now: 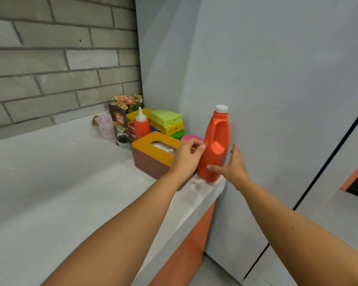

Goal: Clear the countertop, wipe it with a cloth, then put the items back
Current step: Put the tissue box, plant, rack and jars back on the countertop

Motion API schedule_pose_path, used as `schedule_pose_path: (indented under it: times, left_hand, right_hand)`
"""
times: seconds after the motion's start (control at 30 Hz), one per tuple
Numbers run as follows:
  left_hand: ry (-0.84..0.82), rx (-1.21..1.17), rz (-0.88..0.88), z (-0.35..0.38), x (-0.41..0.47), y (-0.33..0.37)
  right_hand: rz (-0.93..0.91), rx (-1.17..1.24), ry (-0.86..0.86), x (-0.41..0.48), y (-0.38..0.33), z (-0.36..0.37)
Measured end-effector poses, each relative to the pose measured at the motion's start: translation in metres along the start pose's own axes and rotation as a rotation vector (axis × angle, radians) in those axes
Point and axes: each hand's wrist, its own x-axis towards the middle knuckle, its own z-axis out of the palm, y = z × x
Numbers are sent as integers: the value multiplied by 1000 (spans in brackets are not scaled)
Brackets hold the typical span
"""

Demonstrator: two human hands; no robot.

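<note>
- The white countertop (pixel 50 182) ran below a grey brick wall (pixel 50 58), and the items stood grouped at its far right corner.
- A pink cup (pixel 106 129), a dark coffee pouch (pixel 119 124) and flowers (pixel 127 101) stood at the back.
- A red squeeze bottle (pixel 141 125) stood upright before the stacked crates (pixel 166 122).
- The tissue box (pixel 151 157), with a yellow lid and brown body, sat near the front edge.
- The left hand (pixel 186 158) had its fingers curled over the box's right end, gripping the lid corner.
- The orange detergent bottle (pixel 215 145) stood upright at the countertop's right end, just beside the box.
- The right hand (pixel 234 167) was spread, fingers straight, with the thumb touching the bottle's lower body.
</note>
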Motion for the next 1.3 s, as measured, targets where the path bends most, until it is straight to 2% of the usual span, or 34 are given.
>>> schedule_pose_path:
  times: [0.27,0.43,0.8,1.07,1.3]
  left_hand:
    - [-9,-46,-109,44,40,6]
    - [38,-77,-122,52,42,2]
    - [35,-209,-79,39,28,25]
    - [98,-286,61,-17,-6,70]
    - [207,-232,69,-125,-73,78]
  right_hand:
    - [-124,196,-121,29,19,1]
    - [-147,292,-123,29,22,1]
    - [-223,269,-160,1,9,-29]
    - [-348,283,-192,-54,-46,-37]
    - [-439,332,-329,-124,-106,30]
